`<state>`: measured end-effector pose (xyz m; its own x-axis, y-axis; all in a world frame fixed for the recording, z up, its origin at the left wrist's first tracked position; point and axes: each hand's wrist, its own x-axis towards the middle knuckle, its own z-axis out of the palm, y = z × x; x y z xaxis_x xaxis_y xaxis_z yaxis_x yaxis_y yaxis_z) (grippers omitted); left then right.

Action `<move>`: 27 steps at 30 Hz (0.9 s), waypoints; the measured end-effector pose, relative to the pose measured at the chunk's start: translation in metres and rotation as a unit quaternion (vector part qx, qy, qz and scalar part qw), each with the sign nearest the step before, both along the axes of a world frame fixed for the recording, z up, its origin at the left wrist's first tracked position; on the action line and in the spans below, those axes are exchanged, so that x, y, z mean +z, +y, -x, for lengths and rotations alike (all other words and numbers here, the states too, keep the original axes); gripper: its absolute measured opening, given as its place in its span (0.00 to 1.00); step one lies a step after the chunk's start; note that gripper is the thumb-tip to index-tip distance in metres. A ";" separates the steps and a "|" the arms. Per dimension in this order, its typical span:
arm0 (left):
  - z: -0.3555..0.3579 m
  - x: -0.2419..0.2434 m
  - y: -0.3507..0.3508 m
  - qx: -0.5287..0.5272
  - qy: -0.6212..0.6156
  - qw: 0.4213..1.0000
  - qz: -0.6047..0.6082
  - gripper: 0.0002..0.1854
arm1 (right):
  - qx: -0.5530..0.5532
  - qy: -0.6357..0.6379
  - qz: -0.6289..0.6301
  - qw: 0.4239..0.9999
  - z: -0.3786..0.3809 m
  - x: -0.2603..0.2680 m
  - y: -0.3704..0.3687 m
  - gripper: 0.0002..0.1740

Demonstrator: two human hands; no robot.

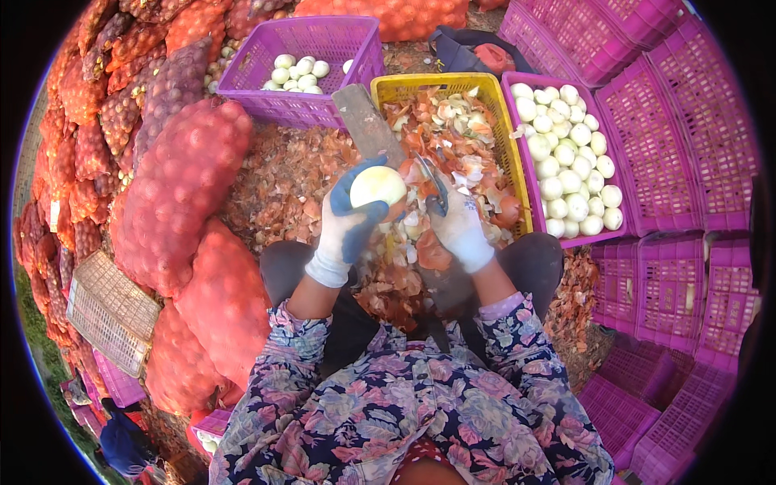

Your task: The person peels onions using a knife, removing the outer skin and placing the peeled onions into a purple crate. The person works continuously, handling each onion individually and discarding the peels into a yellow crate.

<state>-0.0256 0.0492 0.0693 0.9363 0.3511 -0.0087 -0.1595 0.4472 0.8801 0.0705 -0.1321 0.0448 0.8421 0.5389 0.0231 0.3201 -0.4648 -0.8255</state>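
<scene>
My left hand (350,221), in a white glove with a blue-coated palm, grips a pale peeled onion (378,187). In my right hand (456,218), gloved the same way, is a knife (429,173) with its blade angled up and left. The knife is apart from the onion. Just beyond my hands, a yellow plastic crate (519,182) holds loose onion skins (470,142). A worn wooden board (368,124) slants against the crate's left corner. More skins lie in my lap between my knees.
Peeled onions fill a purple crate (624,233) on the right; another purple crate (357,103) at the back left holds several. Stacked purple crates (655,139) wall the right side. Red mesh sacks of onions (182,188) crowd the left. A person in blue (124,439) is at the lower left.
</scene>
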 end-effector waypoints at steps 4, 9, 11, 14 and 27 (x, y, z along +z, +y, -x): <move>0.001 0.002 0.004 -0.028 -0.008 1.000 0.002 0.37 | -0.050 0.035 0.017 0.998 -0.019 -0.022 -0.011 0.31; 0.001 0.004 0.002 -0.020 0.021 0.999 -0.027 0.39 | -0.052 0.090 0.060 0.993 -0.036 -0.028 -0.014 0.33; 0.002 0.003 0.001 -0.006 0.054 0.996 -0.073 0.40 | -0.038 -0.004 0.089 0.995 -0.026 -0.029 -0.015 0.33; 0.002 -0.002 0.003 -0.010 0.078 0.990 -0.113 0.42 | 0.000 -0.099 -0.067 0.993 -0.004 -0.006 -0.009 0.32; 0.001 0.008 -0.002 -0.074 0.140 0.972 -0.175 0.37 | 0.179 -0.310 0.136 0.924 0.017 0.031 -0.017 0.40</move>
<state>-0.0269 0.0470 0.0776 0.9549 0.2405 -0.1740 0.1504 0.1134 0.9821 0.0533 -0.1489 0.0755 0.4797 0.8371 0.2631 0.8652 -0.4013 -0.3006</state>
